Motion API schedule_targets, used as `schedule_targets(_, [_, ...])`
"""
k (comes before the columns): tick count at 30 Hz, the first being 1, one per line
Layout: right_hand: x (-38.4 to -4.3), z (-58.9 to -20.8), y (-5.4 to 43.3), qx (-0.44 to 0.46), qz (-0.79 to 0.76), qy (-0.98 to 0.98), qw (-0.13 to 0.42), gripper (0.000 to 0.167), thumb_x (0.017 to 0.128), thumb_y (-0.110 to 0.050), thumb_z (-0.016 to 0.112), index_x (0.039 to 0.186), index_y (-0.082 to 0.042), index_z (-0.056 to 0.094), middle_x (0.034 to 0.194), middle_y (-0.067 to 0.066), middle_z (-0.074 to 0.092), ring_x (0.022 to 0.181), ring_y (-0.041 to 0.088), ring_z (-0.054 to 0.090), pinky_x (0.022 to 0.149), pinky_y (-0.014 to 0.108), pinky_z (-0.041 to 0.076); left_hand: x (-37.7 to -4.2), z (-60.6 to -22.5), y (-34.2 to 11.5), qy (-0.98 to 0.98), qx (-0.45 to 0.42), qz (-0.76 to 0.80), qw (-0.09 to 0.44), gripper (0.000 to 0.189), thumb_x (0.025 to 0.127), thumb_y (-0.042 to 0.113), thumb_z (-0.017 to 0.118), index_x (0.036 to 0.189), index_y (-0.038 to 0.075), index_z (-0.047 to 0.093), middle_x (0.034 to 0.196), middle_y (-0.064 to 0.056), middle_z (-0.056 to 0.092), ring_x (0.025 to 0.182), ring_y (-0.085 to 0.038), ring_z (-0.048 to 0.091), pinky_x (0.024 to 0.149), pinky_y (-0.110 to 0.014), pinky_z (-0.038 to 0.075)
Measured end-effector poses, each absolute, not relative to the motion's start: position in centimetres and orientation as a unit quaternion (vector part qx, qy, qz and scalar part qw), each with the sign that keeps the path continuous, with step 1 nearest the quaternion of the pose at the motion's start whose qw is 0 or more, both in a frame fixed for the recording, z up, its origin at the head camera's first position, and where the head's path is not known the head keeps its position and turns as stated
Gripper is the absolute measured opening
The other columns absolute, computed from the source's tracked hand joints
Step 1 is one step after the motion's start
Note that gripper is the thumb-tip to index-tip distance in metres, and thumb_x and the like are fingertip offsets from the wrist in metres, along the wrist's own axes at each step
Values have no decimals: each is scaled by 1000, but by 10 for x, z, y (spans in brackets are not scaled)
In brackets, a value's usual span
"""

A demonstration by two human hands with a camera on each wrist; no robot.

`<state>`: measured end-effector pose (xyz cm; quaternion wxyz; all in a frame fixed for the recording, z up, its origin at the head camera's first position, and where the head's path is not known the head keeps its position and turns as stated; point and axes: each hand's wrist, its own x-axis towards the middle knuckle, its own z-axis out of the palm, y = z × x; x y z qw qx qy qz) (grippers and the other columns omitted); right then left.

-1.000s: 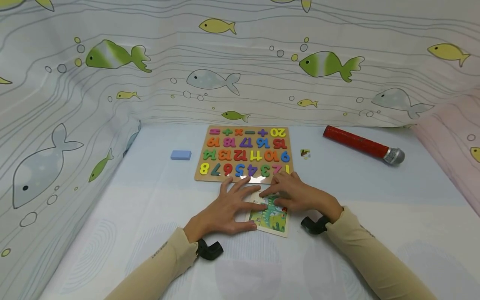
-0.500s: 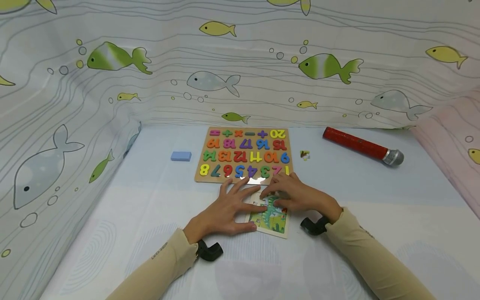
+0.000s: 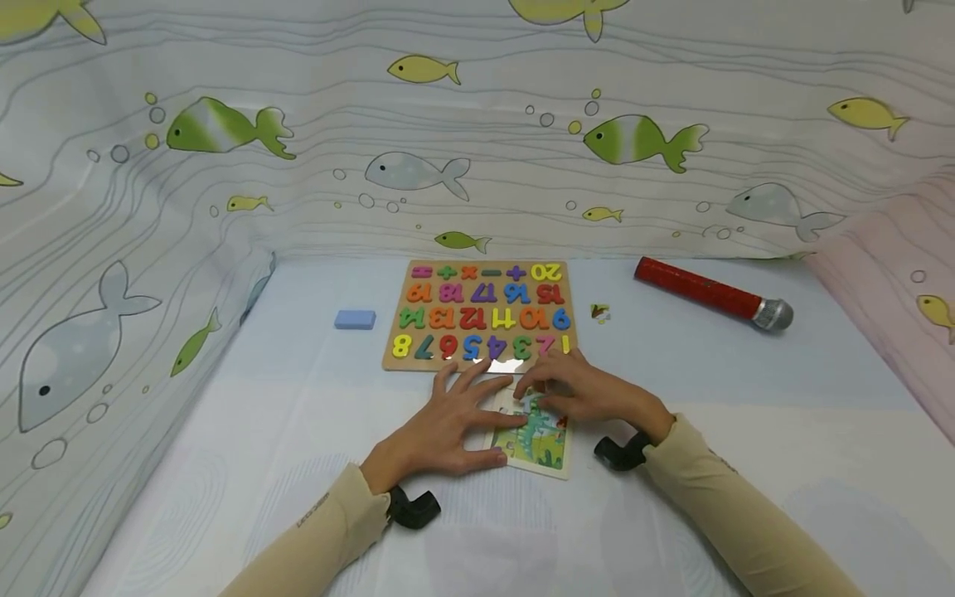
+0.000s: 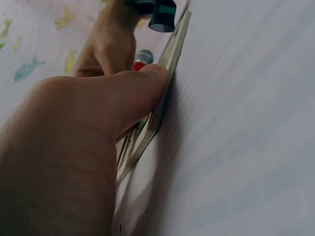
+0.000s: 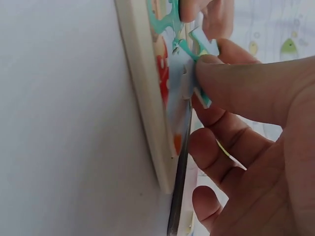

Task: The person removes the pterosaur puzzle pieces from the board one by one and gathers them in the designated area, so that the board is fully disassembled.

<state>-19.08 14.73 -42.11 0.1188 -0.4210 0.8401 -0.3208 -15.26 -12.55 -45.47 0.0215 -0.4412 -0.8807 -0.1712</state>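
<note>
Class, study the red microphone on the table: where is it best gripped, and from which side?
Probably round the middle of its red handle, from above, closing across its width: it is a long, slim rod lying on its side, and nothing rests on it. The silver head looks rounder and offers less length.

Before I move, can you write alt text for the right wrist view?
The right hand pinches a tilted puzzle piece at a pale-framed picture puzzle, which is seen nearly edge-on. Part of the left hand shows at the top, with a fish-patterned cloth behind.
</note>
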Motion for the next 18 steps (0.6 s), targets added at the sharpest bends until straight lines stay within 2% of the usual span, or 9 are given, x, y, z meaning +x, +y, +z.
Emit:
schedule_targets(6, [-193,-424,150,-421,-341,830,132,26,98,-7,64,118,-22,71,109,-8,70,98,14,54,93,39,33,-152,-455,-126,-881,-441,-170,24,53,89,64,58,138,45,61,164,-2,38,157,-39,18,116,-74,6])
schedule_targets(9, [-194,-424,151,-412,-354,828,142,25,99,-10,64,119,-23,71,115,-6,71,103,14,55,94,39,34,-152,-456,-126,-882,-440,-167,24,53,89,65,58,139,46,60,165,-1,38,158,-38,17,117,-73,6])
schedule_targets(13, [-198,-425,154,-409,-387,812,154,23,100,-12,63,121,-17,70,125,-1,71,108,16,59,94,34,45,-152,-456,-125,-882,-440,-167,26,53,89,64,58,138,46,61,164,-1,38,158,-38,17,117,-74,6])
schedule_targets(15, [-199,-426,156,-408,-405,803,159,24,100,-11,64,123,-13,70,125,2,71,106,17,60,91,31,51,-152,-456,-125,-883,-438,-167,25,53,89,65,58,138,46,61,164,-1,38,158,-38,17,117,-73,6])
schedule_targets(18, [-201,-425,160,-394,-428,797,166,25,100,-12,63,124,-12,70,125,3,71,103,15,60,89,28,51,-152,-457,-124,-883,-438,-168,22,53,89,65,59,138,46,60,165,0,38,158,-37,16,117,-73,6])
